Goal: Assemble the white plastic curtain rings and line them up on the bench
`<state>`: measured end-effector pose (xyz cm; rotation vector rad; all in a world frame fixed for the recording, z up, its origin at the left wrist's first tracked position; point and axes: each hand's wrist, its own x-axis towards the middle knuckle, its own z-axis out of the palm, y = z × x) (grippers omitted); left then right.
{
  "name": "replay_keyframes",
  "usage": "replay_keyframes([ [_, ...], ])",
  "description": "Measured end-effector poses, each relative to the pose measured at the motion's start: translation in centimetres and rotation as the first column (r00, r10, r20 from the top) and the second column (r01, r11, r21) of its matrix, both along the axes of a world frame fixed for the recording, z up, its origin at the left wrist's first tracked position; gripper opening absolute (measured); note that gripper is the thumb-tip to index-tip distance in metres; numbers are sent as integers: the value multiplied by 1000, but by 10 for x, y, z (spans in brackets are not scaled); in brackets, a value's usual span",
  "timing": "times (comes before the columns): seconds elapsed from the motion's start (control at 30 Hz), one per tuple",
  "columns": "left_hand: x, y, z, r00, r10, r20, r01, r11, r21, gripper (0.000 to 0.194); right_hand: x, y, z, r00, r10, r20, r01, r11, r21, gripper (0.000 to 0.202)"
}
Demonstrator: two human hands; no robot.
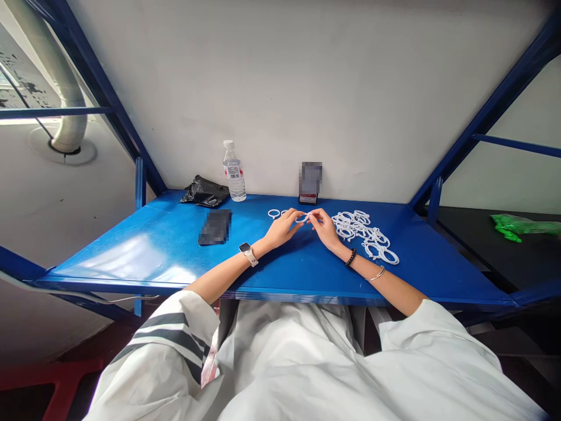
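Note:
Between my two hands is a small white plastic ring (302, 218), held just above the blue table. My left hand (281, 228) grips its left side with the fingertips, and my right hand (323, 227) pinches it on the right near a small tab. Just beyond my left hand lies another white ring (274, 214), with part of one more showing behind the fingers. To the right of my right hand, many similar white rings (362, 229) are spread in a loose, overlapping pile.
The blue table (272, 269) meets a pale wall. Along its back stand a water bottle (235, 172) and a propped, blurred phone-like object (310, 182). A black plastic bag (205, 192) and a dark blurred item (214, 227) lie at left. Blue frame bars (486, 93) rise at the sides.

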<state>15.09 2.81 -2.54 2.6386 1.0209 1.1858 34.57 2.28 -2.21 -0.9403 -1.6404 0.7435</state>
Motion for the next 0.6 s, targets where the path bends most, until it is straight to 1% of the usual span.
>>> replay_keyframes([
  [0.17, 0, 1, 1, 996, 31, 86, -29, 999, -14, 27, -1, -1, 1, 1000, -5, -22, 5, 1000, 13, 39],
  [0.3, -1, 1, 2, 992, 19, 123, -11, 998, -66, 29, -1, -1, 1, 1000, -1, -31, 2, 1000, 22, 40],
  [0.43, -1, 1, 3, 988, 7, 155, 5, 997, -73, 33, 0, -1, 0, 1000, 6, 5, -6, 1000, 5, 38],
  [0.53, 0, 0, 4, 978, -16, 209, 28, 998, -51, 33, 1, 0, -1, 998, 22, 51, -21, 1000, -15, 35],
  [0.6, 1, -1, 5, 970, -36, 240, 47, 998, -39, 34, 1, 1, -1, 996, 33, 81, -32, 999, -5, 32],
])
